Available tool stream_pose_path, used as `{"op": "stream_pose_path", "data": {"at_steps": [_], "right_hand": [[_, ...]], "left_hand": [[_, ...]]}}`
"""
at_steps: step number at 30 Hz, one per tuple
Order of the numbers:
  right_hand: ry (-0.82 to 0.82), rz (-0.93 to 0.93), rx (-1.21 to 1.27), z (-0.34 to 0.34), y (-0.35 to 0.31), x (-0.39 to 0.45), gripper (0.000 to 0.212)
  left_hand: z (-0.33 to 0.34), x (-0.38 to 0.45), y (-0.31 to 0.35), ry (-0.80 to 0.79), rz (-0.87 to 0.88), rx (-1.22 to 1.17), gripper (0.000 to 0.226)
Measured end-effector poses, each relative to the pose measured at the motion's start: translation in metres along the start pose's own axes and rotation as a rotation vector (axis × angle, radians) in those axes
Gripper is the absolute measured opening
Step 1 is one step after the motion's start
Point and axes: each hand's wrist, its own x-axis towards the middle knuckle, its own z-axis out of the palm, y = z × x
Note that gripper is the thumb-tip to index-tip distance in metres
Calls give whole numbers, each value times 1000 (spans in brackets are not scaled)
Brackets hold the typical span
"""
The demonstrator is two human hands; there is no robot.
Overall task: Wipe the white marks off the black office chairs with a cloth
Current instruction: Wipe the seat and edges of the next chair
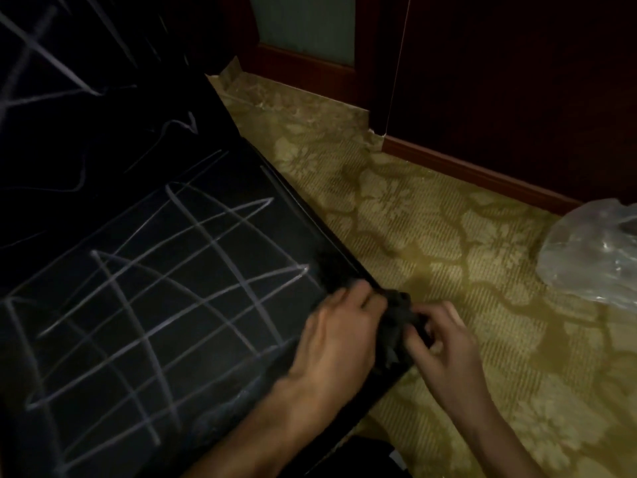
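Both hands meet on a dark cloth [396,326] bunched at the right edge of the chair seat [213,270]. The left hand [334,336] lies over the seat's edge with its fingers curled into the cloth's left side. The right hand [444,336], off the seat and above the carpet [448,236], pinches the cloth's right side, so each grip is narrow and holds fabric. The cloth is dim and blurred, and its outline merges with the black seat.

From this grip the white marks [165,294] lie to the left and slightly away from the person. They form a crossed grid of long strokes that covers most of the seat, and the lines run mostly toward the seat's far-right and near-left corners. More marks streak the chair back [69,63] further up-left. The left hand is nearer the marks and probably better placed to sweep the cloth leftward across them. None of the grid looks wiped yet.

A plastic bag [593,250] lies well apart on the carpet to the right.
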Motion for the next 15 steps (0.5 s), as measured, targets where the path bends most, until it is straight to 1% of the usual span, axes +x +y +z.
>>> {"op": "stream_pose_path", "data": {"at_steps": [3, 6, 9, 12, 15], "right_hand": [[-29, -88, -137, 18, -14, 48, 18], [-11, -113, -190, 36, -23, 79, 16], [-50, -141, -201, 24, -17, 67, 15], [-108, -183, -210, 4, -12, 42, 14], [-106, -215, -241, 11, -20, 44, 13]], "left_hand": [[-16, 23, -33, 105, -105, -23, 16], [-24, 34, -50, 189, -135, -50, 20], [-19, 27, -41, 175, -119, -35, 19], [-12, 8, -29, 109, -76, -41, 17], [-21, 3, -32, 70, -47, -25, 15]]}}
